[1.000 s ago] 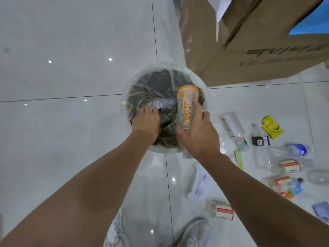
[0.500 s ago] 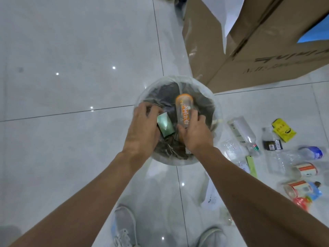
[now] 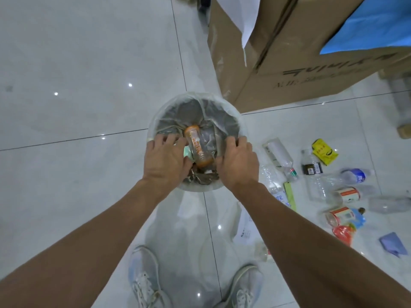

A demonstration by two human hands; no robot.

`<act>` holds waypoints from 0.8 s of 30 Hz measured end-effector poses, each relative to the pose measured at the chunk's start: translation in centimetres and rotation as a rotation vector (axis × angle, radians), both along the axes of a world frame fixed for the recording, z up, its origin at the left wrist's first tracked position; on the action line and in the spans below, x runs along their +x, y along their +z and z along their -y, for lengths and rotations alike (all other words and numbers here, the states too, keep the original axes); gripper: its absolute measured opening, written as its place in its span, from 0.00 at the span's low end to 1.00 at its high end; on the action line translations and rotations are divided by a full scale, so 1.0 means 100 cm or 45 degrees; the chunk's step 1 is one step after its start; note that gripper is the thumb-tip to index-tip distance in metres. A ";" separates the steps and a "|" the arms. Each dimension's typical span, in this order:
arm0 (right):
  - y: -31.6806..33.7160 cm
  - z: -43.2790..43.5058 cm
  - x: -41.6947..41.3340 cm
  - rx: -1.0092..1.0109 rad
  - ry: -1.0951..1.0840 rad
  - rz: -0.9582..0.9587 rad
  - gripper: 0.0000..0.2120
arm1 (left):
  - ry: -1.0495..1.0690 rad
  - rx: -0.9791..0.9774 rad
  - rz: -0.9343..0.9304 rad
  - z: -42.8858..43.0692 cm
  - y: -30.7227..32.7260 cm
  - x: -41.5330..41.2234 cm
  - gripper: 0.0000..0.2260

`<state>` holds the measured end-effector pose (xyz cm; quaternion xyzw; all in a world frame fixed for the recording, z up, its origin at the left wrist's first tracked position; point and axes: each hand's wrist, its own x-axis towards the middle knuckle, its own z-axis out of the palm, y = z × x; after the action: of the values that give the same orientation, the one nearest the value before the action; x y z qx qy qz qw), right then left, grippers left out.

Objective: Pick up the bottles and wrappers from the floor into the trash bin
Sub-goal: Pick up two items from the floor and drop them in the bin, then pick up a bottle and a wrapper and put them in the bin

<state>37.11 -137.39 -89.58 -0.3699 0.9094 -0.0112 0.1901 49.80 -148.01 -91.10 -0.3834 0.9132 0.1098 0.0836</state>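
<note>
A moment before, the right hand [image 3: 239,162] was wrapped around the orange bottle [image 3: 196,147] above the trash bin [image 3: 241,126]; at this moment the bottle lay loose inside the bin, on the crumpled liner, and no finger touched it. The right hand had let go and hovered over the near right part of the rim, its fingers half open and curled, holding nothing. The left hand [image 3: 165,160] was over the near left part of the bin, fingers spread and bent down; a pale green wrapper [image 3: 187,152], which it held half a second earlier, showed just beside it, and I could not tell if the fingers still touched it or had dropped it. So one bottle, and probably one wrapper, were delivered, but the task was far from finished, I judged: on the floor to the right remained a clear bottle [image 3: 280,156], a yellow wrapper [image 3: 324,152], a blue-capped bottle [image 3: 353,175] and several more bottles and packets, close together. Much was hard to read there: the transparent bottles blended with the shiny tiles, the right forearm covered some litter near the feet, and the left fingertips were hidden behind the hand itself.
</note>
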 end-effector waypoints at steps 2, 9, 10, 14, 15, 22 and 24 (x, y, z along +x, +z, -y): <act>0.022 -0.011 -0.008 -0.017 -0.012 -0.008 0.20 | 0.023 0.013 0.059 -0.002 0.018 -0.011 0.16; 0.103 -0.076 -0.065 0.047 -0.133 -0.064 0.20 | -0.106 0.000 0.160 -0.040 0.106 -0.087 0.20; 0.113 -0.089 -0.074 0.058 -0.156 -0.076 0.21 | -0.141 -0.010 0.169 -0.052 0.118 -0.101 0.21; 0.150 -0.151 -0.113 0.057 -0.287 -0.083 0.21 | -0.274 -0.013 0.163 -0.106 0.158 -0.152 0.21; 0.159 -0.168 -0.123 0.054 -0.327 -0.084 0.21 | -0.307 -0.018 0.158 -0.120 0.166 -0.164 0.21; 0.184 -0.276 -0.179 0.079 -0.542 -0.124 0.22 | -0.420 0.034 0.061 -0.211 0.187 -0.239 0.19; 0.179 -0.293 -0.186 0.080 -0.583 -0.117 0.22 | -0.420 0.053 0.035 -0.227 0.181 -0.251 0.19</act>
<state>18.51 -108.13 -71.70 -0.1477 0.9772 -0.0087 0.1524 24.72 -125.28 -73.03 -0.2279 0.9601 0.1082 0.1208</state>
